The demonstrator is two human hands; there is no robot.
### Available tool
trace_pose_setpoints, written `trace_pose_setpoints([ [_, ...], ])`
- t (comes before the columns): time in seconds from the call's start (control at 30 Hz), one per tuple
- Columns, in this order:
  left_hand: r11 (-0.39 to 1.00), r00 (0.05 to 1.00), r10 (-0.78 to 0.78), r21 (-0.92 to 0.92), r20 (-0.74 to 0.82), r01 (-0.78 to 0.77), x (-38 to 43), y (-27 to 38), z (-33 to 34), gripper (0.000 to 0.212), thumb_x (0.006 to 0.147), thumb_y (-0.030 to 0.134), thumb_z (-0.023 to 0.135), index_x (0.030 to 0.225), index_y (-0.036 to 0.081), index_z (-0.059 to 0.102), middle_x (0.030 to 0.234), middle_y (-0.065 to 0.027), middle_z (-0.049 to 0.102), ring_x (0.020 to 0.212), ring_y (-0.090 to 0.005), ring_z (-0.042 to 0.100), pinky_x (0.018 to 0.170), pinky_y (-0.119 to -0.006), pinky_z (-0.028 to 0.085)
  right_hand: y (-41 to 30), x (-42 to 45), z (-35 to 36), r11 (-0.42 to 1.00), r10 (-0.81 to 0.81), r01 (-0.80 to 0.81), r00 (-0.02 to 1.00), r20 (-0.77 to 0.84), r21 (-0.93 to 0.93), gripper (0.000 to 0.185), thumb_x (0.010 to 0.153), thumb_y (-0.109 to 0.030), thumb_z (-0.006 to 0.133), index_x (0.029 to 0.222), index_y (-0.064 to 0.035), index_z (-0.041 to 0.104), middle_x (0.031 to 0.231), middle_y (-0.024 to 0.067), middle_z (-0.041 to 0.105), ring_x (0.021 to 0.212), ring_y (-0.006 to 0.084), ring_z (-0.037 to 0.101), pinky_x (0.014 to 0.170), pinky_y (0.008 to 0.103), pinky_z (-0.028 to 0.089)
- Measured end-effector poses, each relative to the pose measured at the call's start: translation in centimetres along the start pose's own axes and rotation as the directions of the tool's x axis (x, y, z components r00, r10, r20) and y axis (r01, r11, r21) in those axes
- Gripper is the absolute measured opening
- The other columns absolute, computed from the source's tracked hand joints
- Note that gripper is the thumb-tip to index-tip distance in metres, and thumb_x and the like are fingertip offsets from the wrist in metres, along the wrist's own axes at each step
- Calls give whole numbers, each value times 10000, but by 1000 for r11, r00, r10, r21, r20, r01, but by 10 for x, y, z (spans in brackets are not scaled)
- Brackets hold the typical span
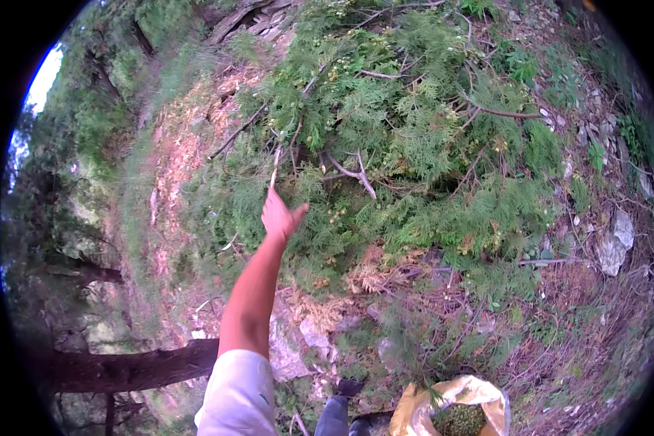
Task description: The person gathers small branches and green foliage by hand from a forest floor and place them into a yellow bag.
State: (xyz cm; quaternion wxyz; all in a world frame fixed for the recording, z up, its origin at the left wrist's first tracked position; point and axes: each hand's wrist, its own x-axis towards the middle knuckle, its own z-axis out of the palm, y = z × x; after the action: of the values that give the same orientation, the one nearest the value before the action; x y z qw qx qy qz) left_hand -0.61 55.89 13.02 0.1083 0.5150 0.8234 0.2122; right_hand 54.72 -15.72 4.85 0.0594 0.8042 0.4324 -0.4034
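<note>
My left hand (282,215) is stretched out over a heap of cut conifer branches (409,120), with scaly green foliage and small round cones. Its thumb stands apart from the fingers. The fingertips meet, or lie just short of, the pale cut end of a branch (275,169); blur hides whether they touch. A forked bare branch (359,171) pokes out of the foliage to the right of the hand. My right hand is out of view. Near my feet stands an opened yellowish sack (498,406) with many small green cones (458,419) inside.
A dark tree trunk (136,368) crosses the lower left. Pale rocks (289,349) lie between the heap and my legs (332,417), and a larger stone (616,242) sits at right. Dry brown sprigs (368,272) and twigs litter the sloping ground.
</note>
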Motion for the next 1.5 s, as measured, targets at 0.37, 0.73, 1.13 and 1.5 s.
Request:
trace_pose_setpoints([
  [0.37,984,997,72,-166,11,-69,-35,-32,148,267,852,225,487,986,-3,452,753,-230,588,735,-422,566,682,-455,434,33,-50,66,862,37,-116,985,168,494,254,792,-211,593,983,-45,612,715,44,635,479,84,500,428,235,425],
  [0.73,743,842,433,-656,322,-131,-174,91,-61,273,903,158,436,678,14,491,549,-115,494,477,-184,449,476,-347,398,4,-10,70,696,-553,620,784,281,-363,261,709,-223,650,947,-118,625,940,40,642,798,189,610,638,328,508],
  [1.13,380,477,842,-905,252,-192,-444,206,-143,303,917,246,416,703,36,456,505,-142,432,433,-289,468,465,-415,374,-239,47,-121,384,-111,116,991,-79,916,367,898,-321,444,976,27,532,797,93,591,670,173,571,581,281,484],
  [1.5,743,371,621,-669,691,3,-508,275,-20,225,864,203,467,803,12,569,767,-172,592,708,-322,570,686,-417,452,-270,34,-124,424,-175,157,981,-89,892,343,878,-287,482,1065,0,496,919,120,582,785,212,578,675,312,473],
])
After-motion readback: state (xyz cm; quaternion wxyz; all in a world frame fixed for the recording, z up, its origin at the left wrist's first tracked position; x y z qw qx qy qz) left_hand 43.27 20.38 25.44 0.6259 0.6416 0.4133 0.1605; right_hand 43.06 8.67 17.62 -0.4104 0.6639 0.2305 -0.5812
